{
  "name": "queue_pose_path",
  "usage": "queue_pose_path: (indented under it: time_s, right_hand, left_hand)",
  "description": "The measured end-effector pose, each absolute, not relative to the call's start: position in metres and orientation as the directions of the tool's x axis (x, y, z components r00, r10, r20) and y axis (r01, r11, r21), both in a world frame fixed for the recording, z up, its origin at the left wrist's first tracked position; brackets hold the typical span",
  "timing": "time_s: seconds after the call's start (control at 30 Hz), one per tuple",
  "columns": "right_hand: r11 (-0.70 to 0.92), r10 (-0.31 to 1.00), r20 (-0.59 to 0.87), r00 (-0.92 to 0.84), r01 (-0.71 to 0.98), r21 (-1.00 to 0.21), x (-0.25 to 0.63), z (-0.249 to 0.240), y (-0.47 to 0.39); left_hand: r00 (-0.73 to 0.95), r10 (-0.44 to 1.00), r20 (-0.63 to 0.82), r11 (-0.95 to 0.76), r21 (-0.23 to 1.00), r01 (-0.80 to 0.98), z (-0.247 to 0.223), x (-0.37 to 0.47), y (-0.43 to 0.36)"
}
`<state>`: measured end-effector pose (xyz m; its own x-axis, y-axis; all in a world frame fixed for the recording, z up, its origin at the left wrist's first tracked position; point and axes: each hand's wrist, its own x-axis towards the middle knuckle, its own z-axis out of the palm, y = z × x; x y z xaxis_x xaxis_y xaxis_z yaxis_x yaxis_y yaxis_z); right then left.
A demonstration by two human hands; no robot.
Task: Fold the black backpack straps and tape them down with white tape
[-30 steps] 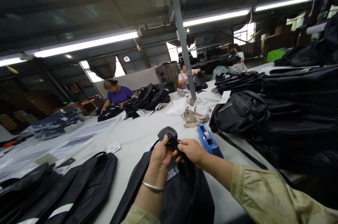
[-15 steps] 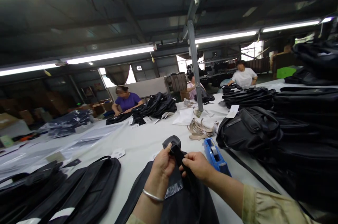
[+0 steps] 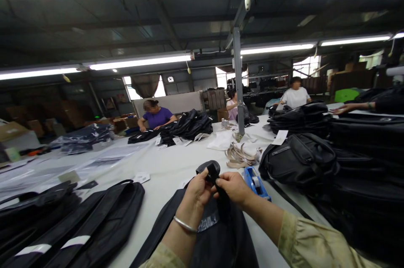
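Note:
A black bag (image 3: 221, 234) lies on the white table right before me, a clear plastic patch (image 3: 208, 222) on its upper face. Above its top end my left hand (image 3: 199, 188) pinches a black strap (image 3: 213, 171) near a rounded dark end piece. A silver bangle circles that wrist. My right hand (image 3: 232, 187) is closed on the same strap just to the right, fingertips almost meeting the left ones. What exactly sits between the fingers is partly hidden. Beyond the right hand stands a blue tape dispenser (image 3: 256, 184).
Black bags (image 3: 104, 217) lie at left; a tall pile of black bags (image 3: 362, 175) fills the right. Beige strips (image 3: 241, 156) lie near a grey post (image 3: 238, 83). Several co-workers are around the table; one person's hand (image 3: 342, 109) reaches over the right pile.
The strap end has turned slightly between my hands, which stay close together. A co-worker's arm has appeared at the right. The view has shifted a little.

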<state>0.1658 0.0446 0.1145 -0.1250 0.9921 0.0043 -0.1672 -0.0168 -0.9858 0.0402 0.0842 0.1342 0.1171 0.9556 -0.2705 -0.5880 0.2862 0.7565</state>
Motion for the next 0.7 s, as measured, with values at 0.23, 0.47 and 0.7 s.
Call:
queue_pose_path:
  time_s: [0.23,0.47,0.7]
  right_hand:
    - [-0.182,0.94,-0.155,-0.303,-0.062,-0.981,0.176,0.129,0.032]
    - [-0.029,0.955,-0.027,-0.296,-0.003,-1.0,0.18,0.126,0.042]
    - [-0.085,0.948,-0.034,-0.316,-0.148,-0.985,0.172,0.127,0.05]
  left_hand:
    - [0.08,0.966,-0.247,0.249,0.793,-0.556,0.148,0.03,0.091]
    - [0.074,0.963,-0.258,0.254,0.785,-0.565,0.156,0.034,0.096]
    - [0.073,0.946,-0.316,0.294,0.742,-0.603,0.166,0.029,0.11]
